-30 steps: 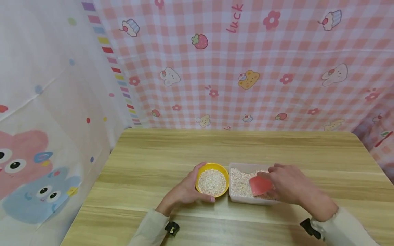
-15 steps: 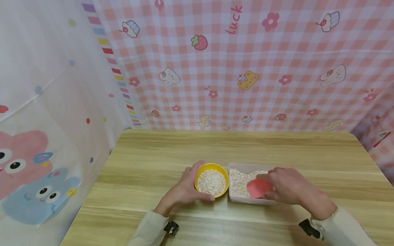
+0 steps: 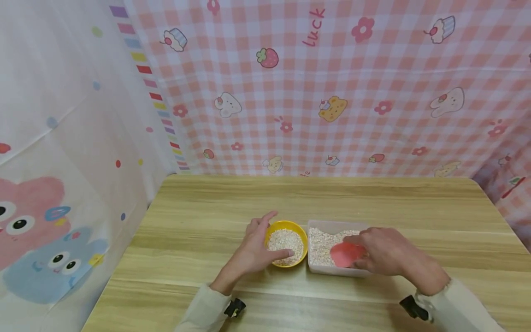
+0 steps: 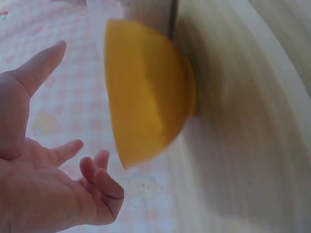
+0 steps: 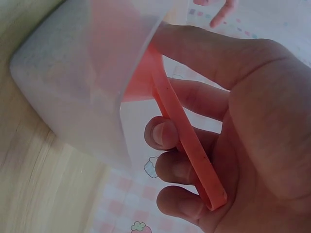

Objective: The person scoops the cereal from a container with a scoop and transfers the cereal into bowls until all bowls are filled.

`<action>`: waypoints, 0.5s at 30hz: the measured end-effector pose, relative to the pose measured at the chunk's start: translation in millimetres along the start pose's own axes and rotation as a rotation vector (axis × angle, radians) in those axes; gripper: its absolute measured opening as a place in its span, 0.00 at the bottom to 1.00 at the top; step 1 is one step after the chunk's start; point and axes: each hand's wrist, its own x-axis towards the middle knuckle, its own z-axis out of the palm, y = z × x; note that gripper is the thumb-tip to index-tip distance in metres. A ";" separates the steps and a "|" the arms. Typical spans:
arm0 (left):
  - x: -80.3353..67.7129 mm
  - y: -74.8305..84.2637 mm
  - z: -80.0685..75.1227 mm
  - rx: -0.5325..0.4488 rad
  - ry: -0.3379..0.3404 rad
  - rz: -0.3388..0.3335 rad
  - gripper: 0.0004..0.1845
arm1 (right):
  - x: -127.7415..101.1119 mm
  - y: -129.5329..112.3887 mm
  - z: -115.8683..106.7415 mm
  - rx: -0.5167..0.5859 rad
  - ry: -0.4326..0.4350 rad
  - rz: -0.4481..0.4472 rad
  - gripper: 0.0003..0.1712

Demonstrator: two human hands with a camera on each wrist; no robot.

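On the pale wood-grain worktop, near its near edge, a small round yellow plastic bowl filled with pale grain stands just left of a translucent white rectangular plastic tub that holds more of the same grain; the two are side by side, touching or nearly so. The left hand sits at the left and near side of the yellow bowl with its fingers spread and mostly straight, the thumb lying across the bowl's near rim; the left wrist view shows the palm open and apart from the bowl's outer wall, gripping nothing. The right hand reaches over the right half of the tub and grips a flat pink plastic scoop, its curled fingers wrapped round the thin handle, as the right wrist view shows. The scoop's blade lies down in the grain inside the tub, toward its near right part. Both arms wear light long sleeves with a small black clip at each wrist. A pink checked cloth with cartoon prints hangs behind the far edge of the worktop, and a white cloth printed with cartoon animals hangs at the left
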 end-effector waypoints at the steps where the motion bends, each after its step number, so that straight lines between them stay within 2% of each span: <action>1: -0.4 2.5 0.7 -0.008 -0.002 0.007 0.51 | 0.3 -0.2 0.1 0.008 -0.006 0.004 0.30; 10: 1.1 20.9 13.4 -0.002 -0.050 0.092 0.49 | 6.3 -0.1 0.4 0.098 -0.064 0.022 0.29; 15: 5.4 26.1 20.6 0.012 -0.085 0.109 0.48 | 8.6 0.4 1.7 0.123 -0.067 0.016 0.29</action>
